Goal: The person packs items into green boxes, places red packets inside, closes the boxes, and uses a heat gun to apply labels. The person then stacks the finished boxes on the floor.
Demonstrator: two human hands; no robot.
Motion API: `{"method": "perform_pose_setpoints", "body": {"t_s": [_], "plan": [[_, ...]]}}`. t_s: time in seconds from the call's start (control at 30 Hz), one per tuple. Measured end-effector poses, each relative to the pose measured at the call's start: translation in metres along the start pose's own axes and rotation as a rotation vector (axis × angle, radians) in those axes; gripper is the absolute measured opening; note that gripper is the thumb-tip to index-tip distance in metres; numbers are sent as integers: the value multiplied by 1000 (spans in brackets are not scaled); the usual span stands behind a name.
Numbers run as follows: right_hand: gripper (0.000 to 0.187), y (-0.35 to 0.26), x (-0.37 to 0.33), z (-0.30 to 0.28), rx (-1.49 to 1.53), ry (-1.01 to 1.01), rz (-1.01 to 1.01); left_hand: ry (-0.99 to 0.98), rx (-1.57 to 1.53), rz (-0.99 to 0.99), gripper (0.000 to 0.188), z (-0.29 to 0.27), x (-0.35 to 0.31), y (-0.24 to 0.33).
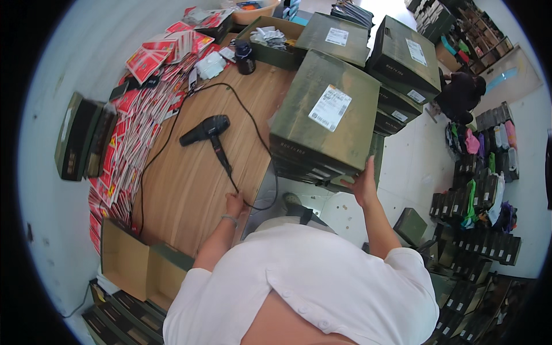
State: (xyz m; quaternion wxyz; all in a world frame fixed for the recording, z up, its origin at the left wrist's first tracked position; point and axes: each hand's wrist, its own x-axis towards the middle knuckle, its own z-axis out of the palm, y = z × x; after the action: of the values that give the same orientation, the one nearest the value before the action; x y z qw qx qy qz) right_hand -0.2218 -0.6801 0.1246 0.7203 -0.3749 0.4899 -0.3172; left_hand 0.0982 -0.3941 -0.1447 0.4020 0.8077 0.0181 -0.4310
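- On the wooden table [184, 190] lies a hair dryer [204, 130], black, with its nozzle to the left and its handle toward the person. Its black cord [276, 181] makes a big loop around it.
- The left forearm [215, 244] comes from the lower edge and goes up and a little to the right, with a thin band [230, 219] on the wrist.
- The left hand [234, 202] is at the table edge, just below the dryer's handle, where the cord runs down. Its fingers look curled in; whether it holds the cord, one cannot tell.
- Right of the table is a big box [334, 79], dark green with brownish patches, closed, with a white label [330, 108] on top. Other green boxes stand behind it.
- The right forearm [376, 221] goes upward and leans to the left.
- The right hand [364, 183] is spread wide, touching the box at its near right corner, thumb pointing left.
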Motion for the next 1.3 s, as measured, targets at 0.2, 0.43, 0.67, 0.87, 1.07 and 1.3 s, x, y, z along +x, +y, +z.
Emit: {"method": "perform_pose_setpoints", "body": {"t_s": [0.2,0.43,0.67,0.87,1.07,1.3], "plan": [[89,-9,16,-21,-37,-302,195,-8,-88,156,35,32,53,75],[96,-29,27,-26,-5,-405,241,163,-31,229,27,20,127,201],[103,-51,28,-11,8,-282,267,-464,-549,250,69,78,11,339],[109,-48,18,1,-54,-276,155,-920,-384,365,89,85,-69,355],[116,-52,-18,27,36,-275,63,-881,-470,480,92,39,-59,321],[110,-29,-76,84,-648,-349,-341,-752,-819,461,96,-46,-94,197]]}}
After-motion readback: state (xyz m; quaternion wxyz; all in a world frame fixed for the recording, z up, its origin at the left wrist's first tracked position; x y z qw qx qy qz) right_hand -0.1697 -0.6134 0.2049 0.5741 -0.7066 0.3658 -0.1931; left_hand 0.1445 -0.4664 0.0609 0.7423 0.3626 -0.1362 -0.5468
